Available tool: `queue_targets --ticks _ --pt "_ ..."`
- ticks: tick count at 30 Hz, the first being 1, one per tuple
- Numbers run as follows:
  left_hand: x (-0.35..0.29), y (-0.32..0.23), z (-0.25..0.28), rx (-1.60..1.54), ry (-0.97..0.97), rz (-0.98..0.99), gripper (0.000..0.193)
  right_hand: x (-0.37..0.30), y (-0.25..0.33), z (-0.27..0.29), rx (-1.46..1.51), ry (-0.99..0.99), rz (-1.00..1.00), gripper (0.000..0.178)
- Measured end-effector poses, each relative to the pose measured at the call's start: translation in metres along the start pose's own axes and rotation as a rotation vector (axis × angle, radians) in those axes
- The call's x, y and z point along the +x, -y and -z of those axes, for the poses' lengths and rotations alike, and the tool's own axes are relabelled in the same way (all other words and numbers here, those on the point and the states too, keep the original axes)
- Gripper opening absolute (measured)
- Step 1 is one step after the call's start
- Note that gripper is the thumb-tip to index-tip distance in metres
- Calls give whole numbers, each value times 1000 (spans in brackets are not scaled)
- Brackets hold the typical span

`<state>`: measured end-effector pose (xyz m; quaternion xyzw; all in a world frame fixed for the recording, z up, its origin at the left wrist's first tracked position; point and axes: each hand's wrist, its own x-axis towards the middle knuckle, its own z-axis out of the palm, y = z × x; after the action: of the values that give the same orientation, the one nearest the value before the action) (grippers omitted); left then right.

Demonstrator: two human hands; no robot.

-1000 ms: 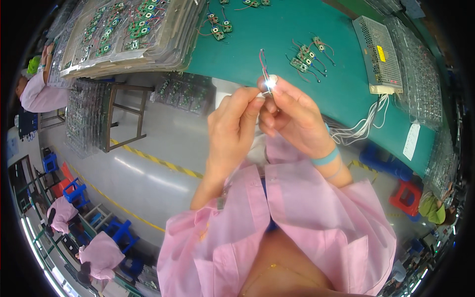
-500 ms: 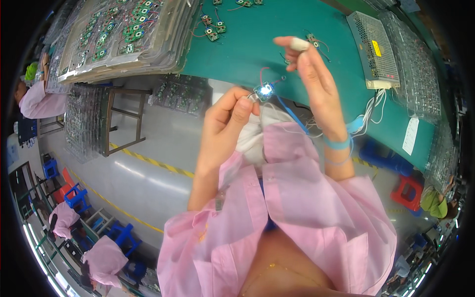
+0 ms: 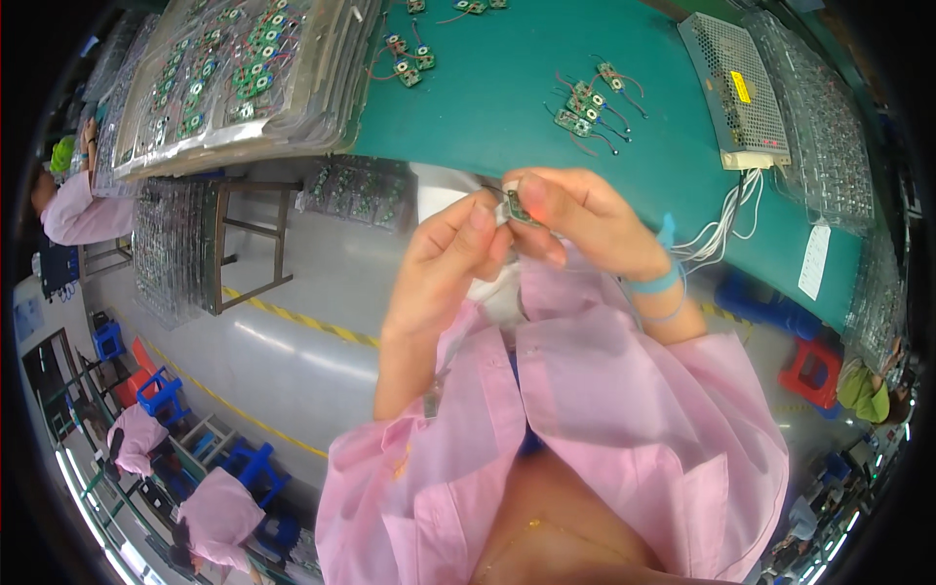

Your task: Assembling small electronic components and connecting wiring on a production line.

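Observation:
My left hand (image 3: 450, 244) and my right hand (image 3: 585, 222) meet in front of my chest, below the green table's near edge. Between the fingertips of my right hand is a small green circuit board (image 3: 516, 203), partly covered by the thumb. A reddish glow shows beside it on the fingers. My left thumb and forefinger pinch a small white connector (image 3: 503, 213) against the board's left side; whether it is plugged in is hidden. A blue wrist strap (image 3: 655, 284) is around my right wrist. Several wired circuit boards (image 3: 583, 101) lie on the table beyond my right hand.
Stacked clear trays (image 3: 336, 112) of boards stand at the table's left. More boards (image 3: 408, 64) lie beside them. A perforated metal power supply (image 3: 736, 93) with white cables (image 3: 726, 219) sits at the right, beside more trays (image 3: 814, 127). People in pink work at left.
My right hand has come down from over the table boards to the held board and closed on it. The board's bright white light no longer shows; a reddish glow does.

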<state>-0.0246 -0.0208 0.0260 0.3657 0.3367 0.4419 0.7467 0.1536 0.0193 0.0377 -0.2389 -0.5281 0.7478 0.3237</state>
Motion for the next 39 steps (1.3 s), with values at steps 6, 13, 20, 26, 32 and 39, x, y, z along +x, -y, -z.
queue_targets --ticks 6,13,20,26,32,39 --pt "-3 -1 -8 -93 30 32 21 -16 9 -16 272 -108 -11 25" --pt "6 20 38 -329 -91 -6 24 -25 40 67 40 -448 465 13" --pt "5 21 28 -132 -165 17 25 -6 -1 146 -1809 -823 56 20" --pt "3 22 39 -157 -142 27 26 -8 2 152 -1562 -682 -64 16" --pt "2 23 44 -187 -187 26 23 -7 2 136 -1472 -592 -163 15" --pt "3 18 49 -158 -207 15 26 9 20 112 -1715 -848 171 18"
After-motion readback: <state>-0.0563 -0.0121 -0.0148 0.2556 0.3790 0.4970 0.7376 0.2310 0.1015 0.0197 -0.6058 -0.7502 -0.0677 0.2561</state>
